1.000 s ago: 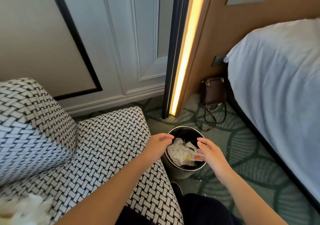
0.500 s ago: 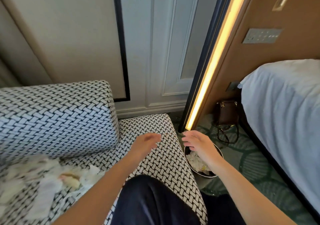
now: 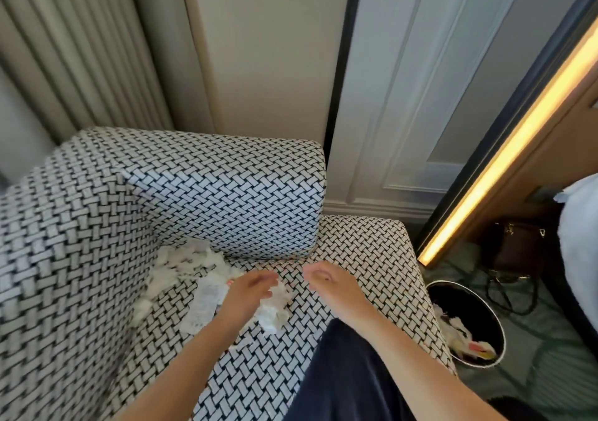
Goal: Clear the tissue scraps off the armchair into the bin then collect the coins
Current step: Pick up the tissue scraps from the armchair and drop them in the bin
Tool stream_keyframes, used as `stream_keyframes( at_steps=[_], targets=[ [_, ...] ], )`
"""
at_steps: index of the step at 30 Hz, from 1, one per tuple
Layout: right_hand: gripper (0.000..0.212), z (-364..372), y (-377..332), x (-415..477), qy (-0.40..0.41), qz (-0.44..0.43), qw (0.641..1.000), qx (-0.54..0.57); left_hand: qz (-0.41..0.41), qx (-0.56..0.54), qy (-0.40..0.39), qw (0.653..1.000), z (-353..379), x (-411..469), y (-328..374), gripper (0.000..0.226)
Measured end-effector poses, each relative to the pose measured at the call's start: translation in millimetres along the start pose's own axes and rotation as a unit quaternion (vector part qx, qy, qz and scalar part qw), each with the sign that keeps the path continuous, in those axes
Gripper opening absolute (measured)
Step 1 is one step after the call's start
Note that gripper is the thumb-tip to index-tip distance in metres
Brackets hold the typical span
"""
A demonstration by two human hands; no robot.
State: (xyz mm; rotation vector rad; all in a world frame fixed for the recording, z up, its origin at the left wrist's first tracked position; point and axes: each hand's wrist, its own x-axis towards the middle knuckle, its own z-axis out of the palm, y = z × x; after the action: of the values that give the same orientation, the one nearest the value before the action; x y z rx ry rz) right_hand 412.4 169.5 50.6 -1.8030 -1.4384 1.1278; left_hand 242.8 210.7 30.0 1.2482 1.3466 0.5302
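Looking down on a black-and-white basket-weave upholstered armchair (image 3: 226,194), which fills the left and centre of view. Seat cushion (image 3: 365,258) runs out to the right.

Far left: pleated beige curtain (image 3: 81,48). Far centre: pale panelled wall (image 3: 404,96).

Right: glowing amber light strip (image 3: 504,161) slants down to the floor. Right edge: corner of a white-sheeted bed (image 3: 579,242).

Near centre: dark navy trouser leg (image 3: 349,372) lies across the near part of the seat.

Near right, on the floor just beside the seat edge: round black waste bin (image 3: 466,304), upright, with crumpled white tissue and coloured bits (image 3: 459,333) inside.

Beyond the bin: small brown leather handbag (image 3: 514,245), its strap trailing on the patterned carpet.

White tissue scraps (image 3: 191,258) lie on the seat in the corner where the cushion meets the back. A flat printed paper slip (image 3: 204,304) lies just near of them. One crumpled white wad (image 3: 275,310) sits to its right.

Left hand (image 3: 249,294) is on the crumpled wad, fingers blurred. Cannot tell whether it grasps the tissue.

Right hand (image 3: 326,283) is above bare seat, right of the wad, fingers loosely curled, grasping nothing.
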Motion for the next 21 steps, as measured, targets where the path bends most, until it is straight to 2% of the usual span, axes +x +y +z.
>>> stream_keyframes(
  at_steps=[4,9,12,14,18,21],
  targets=[
    [0.029,43.2,10.3,18.5,-0.021,0.0,0.999,-0.039,-0.021,-0.009,0.036,0.999,-24.1,-12.8,-26.3,0.015],
    [0.046,70.5,28.0,32.6,-0.052,-0.052,0.981,-0.181,-0.056,-0.014,0.052,0.997,-38.7,-31.2,-53.0,0.013],
    [0.052,80.4,40.1,40.7,-0.128,-0.047,0.928,-0.346,-0.076,-0.013,0.072,0.994,-42.8,-39.1,-64.9,0.012],
    [0.052,86.2,44.8,41.5,-0.183,-0.051,0.894,-0.406,-0.081,-0.011,0.08,0.993,-43.1,-42.7,-71.3,0.012],
    [0.054,88.9,47.4,37.4,-0.221,-0.059,0.876,-0.425,-0.087,-0.007,0.081,0.993,-39.8,-49.4,-77.2,0.016],
    [0.054,87.2,48.9,36.0,-0.195,-0.076,0.899,-0.386,-0.09,-0.007,0.089,0.992,-37.5,-52.5,-81.5,0.016]
  ],
)
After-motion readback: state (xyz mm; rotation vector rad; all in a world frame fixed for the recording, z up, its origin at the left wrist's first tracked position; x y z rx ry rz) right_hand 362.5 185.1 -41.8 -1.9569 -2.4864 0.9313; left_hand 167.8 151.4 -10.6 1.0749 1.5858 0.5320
